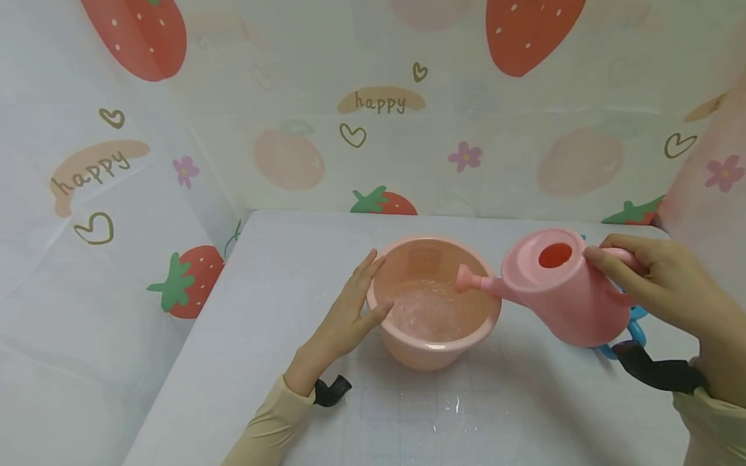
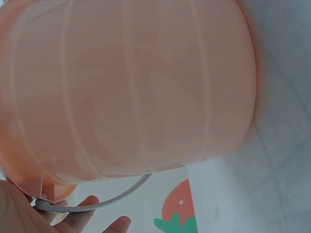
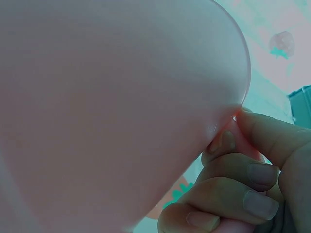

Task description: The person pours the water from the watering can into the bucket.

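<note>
A pink bucket point(image 1: 434, 357) stands upright on the table with shallow water point(image 1: 428, 314) inside. My left hand point(image 1: 344, 310) rests against the left of its rim, fingers mostly straight. Seen from the left wrist, the bucket's ribbed wall point(image 2: 136, 87) fills much of the view, and a grey bail handle point(image 2: 104, 205) passes by my fingers point(image 2: 75, 221). My right hand point(image 1: 664, 278) grips the handle of a pink watering can point(image 1: 574, 304), which tilts left with its sprinkler head point(image 1: 464, 278) over the bucket's opening. In the right wrist view, curled fingers point(image 3: 223, 194) wrap the handle beside the can's body point(image 3: 107, 111).
A blue object point(image 1: 638, 327), mostly hidden, lies behind the watering can. Water drops point(image 1: 457, 408) dot the white table point(image 1: 245, 369) in front of the bucket. Printed sheets point(image 1: 384, 155) hang behind and at both sides. The right wrist view shows a teal box-like thing point(image 3: 301, 107).
</note>
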The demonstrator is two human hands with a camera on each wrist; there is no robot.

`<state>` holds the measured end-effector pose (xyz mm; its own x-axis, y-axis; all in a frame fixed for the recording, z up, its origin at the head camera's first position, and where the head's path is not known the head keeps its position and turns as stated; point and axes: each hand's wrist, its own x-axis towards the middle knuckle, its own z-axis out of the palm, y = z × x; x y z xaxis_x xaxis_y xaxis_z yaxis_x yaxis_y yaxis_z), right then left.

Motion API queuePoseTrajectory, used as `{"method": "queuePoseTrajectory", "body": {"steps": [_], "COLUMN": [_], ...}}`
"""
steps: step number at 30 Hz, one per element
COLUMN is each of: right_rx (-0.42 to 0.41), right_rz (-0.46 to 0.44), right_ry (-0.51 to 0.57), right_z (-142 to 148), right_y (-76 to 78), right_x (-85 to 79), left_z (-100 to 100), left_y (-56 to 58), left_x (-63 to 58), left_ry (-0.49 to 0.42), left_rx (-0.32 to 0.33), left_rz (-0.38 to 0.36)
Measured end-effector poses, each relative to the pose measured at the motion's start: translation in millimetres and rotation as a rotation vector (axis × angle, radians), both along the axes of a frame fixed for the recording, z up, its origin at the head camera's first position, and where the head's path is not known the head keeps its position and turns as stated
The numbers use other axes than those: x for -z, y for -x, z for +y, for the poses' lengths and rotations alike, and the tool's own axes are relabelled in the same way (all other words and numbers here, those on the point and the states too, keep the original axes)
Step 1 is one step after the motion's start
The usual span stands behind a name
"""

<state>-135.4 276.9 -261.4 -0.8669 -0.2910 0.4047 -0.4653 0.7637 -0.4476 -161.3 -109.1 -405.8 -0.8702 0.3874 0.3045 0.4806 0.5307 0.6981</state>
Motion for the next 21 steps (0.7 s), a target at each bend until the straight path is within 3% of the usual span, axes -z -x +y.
{"method": "queuePoseTrajectory", "body": {"steps": [21], "right_rx": [0.026], "right_rz": [-0.038], "right_ry": [-0.009], "right_z": [0.4], "right_y": [-3.0], "right_x": [-2.5], "left_z": [-0.2], "left_y": [-1.0], "left_x": [0.1], "left_ry": [0.005], "left_rx": [-0.005], "left_rz": [-0.006]}}
